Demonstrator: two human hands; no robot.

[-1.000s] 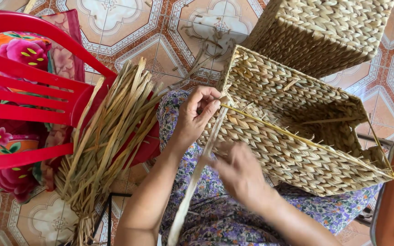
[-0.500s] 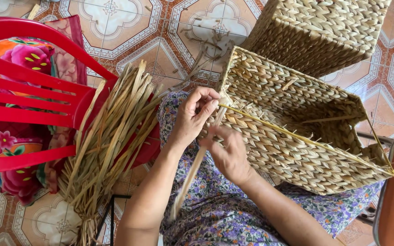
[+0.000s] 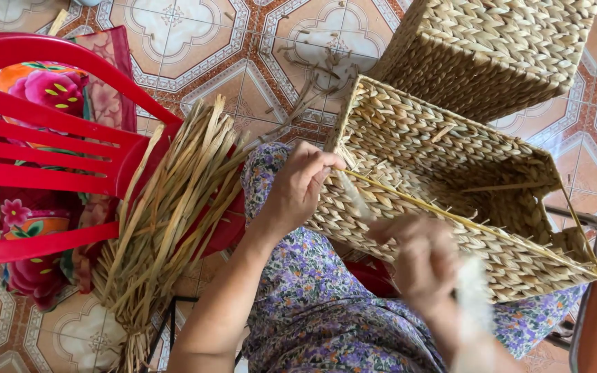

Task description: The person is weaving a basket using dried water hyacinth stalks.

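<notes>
Right hand (image 3: 419, 259) now lower, blurred, off basket (image 3: 450, 200).

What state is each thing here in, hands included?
Open woven straw basket: tilted on the lap, rim unfinished.
Second woven basket: on the tiled floor.
Bundle of dried straw strands: loose, leaning on the red plastic chair.
Left hand: pinching a strand at the rim.
Right hand: blurred, gripping a strand.

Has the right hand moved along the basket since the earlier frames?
Yes. The right hand, blurred, now sits lower and further right along the woven basket wall, away from the corner where the left hand pinches the strand.
</notes>
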